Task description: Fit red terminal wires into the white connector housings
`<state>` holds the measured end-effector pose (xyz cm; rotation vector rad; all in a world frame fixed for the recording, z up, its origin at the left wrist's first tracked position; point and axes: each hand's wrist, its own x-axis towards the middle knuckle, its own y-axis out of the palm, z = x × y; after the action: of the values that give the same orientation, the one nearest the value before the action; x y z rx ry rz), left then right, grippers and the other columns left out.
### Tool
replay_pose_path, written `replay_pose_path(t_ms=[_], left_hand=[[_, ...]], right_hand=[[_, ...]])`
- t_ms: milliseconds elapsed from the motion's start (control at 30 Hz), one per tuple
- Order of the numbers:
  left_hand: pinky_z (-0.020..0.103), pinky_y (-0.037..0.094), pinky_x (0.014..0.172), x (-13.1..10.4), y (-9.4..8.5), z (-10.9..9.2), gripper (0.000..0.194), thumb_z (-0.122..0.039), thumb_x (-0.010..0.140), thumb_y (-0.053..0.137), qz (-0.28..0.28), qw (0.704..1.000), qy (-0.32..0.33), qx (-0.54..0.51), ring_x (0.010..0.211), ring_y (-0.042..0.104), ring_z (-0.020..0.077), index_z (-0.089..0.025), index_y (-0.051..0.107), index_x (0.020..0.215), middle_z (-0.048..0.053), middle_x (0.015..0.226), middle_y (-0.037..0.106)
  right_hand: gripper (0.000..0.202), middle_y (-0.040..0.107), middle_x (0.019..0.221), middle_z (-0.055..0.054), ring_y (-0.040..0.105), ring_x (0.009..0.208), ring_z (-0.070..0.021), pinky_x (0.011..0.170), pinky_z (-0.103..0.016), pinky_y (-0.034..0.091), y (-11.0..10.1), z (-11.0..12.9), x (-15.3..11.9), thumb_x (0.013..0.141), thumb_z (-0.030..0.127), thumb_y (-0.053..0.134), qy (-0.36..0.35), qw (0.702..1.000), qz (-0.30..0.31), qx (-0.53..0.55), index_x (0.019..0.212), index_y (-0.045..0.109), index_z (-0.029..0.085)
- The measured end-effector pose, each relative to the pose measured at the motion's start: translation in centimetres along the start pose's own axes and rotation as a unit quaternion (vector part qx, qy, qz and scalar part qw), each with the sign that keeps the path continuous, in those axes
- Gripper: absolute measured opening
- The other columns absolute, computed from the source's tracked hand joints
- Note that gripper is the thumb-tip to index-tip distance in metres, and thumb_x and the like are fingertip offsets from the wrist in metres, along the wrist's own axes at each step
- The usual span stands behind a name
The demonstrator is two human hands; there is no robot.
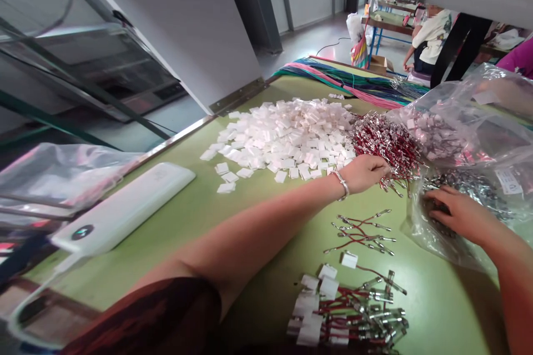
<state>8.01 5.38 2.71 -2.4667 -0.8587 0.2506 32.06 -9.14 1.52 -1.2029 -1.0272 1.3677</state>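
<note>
at the red wire pile (385,141), the left hand (366,173) has bunched fingers; the right hand (464,213) is at a clear bag (427,238); i cannot tell either grip.

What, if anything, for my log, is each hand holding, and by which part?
Cannot tell: left hand is at the red wire pile, right hand at the clear bag, grips unclear.

left hand (364,173) at wires (383,141); right hand (462,211) at bag (487,133)

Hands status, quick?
Left hand: closed at the red wire pile; can't tell if holding.
Right hand: open at the clear bag; no held piece visible.
</note>
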Motion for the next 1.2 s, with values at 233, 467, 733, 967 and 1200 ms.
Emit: replay_pose_path(t_ms=[233,467,733,967,1200], left_hand=[[0.02,0.032,0.051,0.0,0.1,0.3,0.023,-0.021,0.088,0.045,0.022,1.0,0.004,-0.004,0.052,0.042,0.0071,-0.013,0.061,0.073,-0.002,0.059,0.052],[0.02,0.036,0.054,0.0,0.3,0.2,0.018,-0.021,0.086,0.049,0.038,0.999,0.014,-0.028,0.056,0.045,0.0072,-0.014,0.063,0.077,-0.002,0.064,0.056],[0.02,0.037,0.054,-0.6,1.8,0.2,0.021,-0.027,0.089,0.049,0.083,0.995,0.044,-0.038,0.053,0.044,0.0069,-0.016,0.067,0.088,-0.004,0.059,0.053],[0.02,0.041,0.064,-0.6,2.7,0.9,0.023,-0.023,0.091,0.044,0.106,0.984,0.133,0.044,0.067,0.052,0.0085,-0.015,0.065,0.087,-0.001,0.073,0.062],[0.02,0.039,0.06,-1.1,2.3,0.4,0.027,-0.028,0.094,0.039,0.092,0.967,0.144,0.186,0.064,0.053,0.0094,-0.019,0.064,0.087,-0.001,0.074,0.063]], right_hand=[[0.018,0.064,0.089,-0.005,0.058,0.075,-0.0185,0.065,-0.028,0.039,0.9,0.9,1.0,0.084,0.031,0.048,0.025,0.998,-0.048,-0.011,0.089,0.064,0.023],[0.017,0.062,0.086,-0.006,0.056,0.07,-0.0187,0.059,-0.029,0.035,0.6,2.7,0.9,0.083,0.032,0.046,0.135,0.973,-0.183,-0.034,0.081,0.058,0.021],[0.021,0.064,0.069,-0.001,0.059,0.06,-0.0162,0.059,-0.028,0.043,0.3,7.4,0.0,0.086,0.041,0.044,0.087,0.941,-0.192,0.264,0.087,0.053,0.022],[0.019,0.063,0.065,0.0,0.057,0.055,-0.0143,0.055,-0.026,0.042,1.7,9.1,0.1,0.087,0.039,0.045,0.069,0.937,-0.178,0.293,0.085,0.052,0.022],[0.02,0.062,0.066,0.0,0.053,0.058,-0.0138,0.057,-0.025,0.04,1.6,8.6,0.1,0.087,0.034,0.046,0.002,0.949,-0.224,0.224,0.087,0.061,0.021]])
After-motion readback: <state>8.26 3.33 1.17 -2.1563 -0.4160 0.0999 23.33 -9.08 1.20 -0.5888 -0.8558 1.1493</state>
